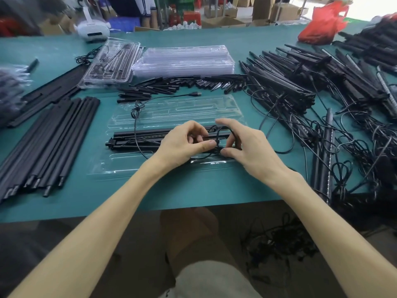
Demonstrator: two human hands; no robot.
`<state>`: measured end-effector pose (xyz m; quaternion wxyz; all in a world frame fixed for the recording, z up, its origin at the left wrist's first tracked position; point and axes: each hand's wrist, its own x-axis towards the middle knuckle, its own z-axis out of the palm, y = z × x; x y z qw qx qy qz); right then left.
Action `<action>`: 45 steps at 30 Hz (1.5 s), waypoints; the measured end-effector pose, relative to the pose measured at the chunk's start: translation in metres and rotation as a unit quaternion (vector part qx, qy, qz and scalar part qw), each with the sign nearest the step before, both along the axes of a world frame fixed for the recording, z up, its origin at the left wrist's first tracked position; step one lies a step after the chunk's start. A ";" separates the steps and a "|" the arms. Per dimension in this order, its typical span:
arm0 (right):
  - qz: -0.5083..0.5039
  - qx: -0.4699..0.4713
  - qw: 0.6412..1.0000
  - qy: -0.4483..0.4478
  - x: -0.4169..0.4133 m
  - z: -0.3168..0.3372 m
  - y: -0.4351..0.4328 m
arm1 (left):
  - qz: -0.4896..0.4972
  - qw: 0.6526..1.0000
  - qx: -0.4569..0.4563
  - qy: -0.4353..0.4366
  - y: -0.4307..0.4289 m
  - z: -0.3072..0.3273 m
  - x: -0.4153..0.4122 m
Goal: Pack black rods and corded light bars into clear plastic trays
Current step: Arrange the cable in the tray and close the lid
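Note:
A clear plastic tray (171, 112) lies on the green table in front of me. Across its middle lie black light bars (139, 138) with a thin black cord (135, 125) looping up to a USB plug (194, 94). My left hand (184, 143) and my right hand (242, 145) meet over the bars' right part, fingers curled, pinching the cord between them. The cord forms a small loop at my fingertips. The bars' right end is hidden under my hands.
Long black rods (49, 143) lie at the left. A heap of corded light bars (311, 87) fills the right side. A stack of empty trays (184, 59) and a packed tray (111, 61) sit behind, with short black pieces (171, 84) in front of them. A red bag (322, 22) sits far right.

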<state>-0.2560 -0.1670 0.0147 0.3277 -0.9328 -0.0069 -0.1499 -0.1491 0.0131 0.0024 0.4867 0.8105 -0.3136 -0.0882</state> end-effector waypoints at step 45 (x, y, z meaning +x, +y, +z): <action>-0.026 0.051 0.998 0.011 -0.028 -0.006 -0.010 | -0.070 0.996 -0.037 0.028 0.006 0.008 -0.004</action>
